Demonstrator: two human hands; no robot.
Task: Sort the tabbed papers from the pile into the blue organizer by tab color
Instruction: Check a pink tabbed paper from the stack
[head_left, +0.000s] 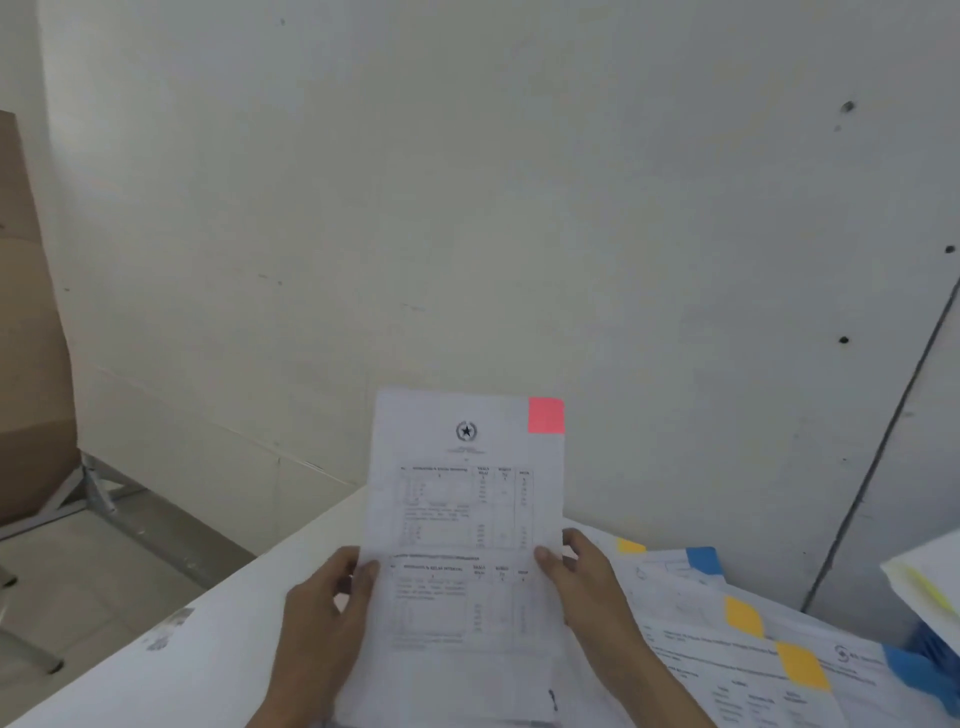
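Overhead, the left hand (324, 608) and right hand (587, 582) each pinched a side edge of a printed sheet (457, 530) with a pink tab (546, 415), upright above the white table (218, 649), left of the pile (727, 639).

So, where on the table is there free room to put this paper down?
The bare patch is the white table left of the left hand, between the held paper and the table's left edge. Right of the right hand it is crowded: the pile of tabbed papers covers the table up to the frame's edge.
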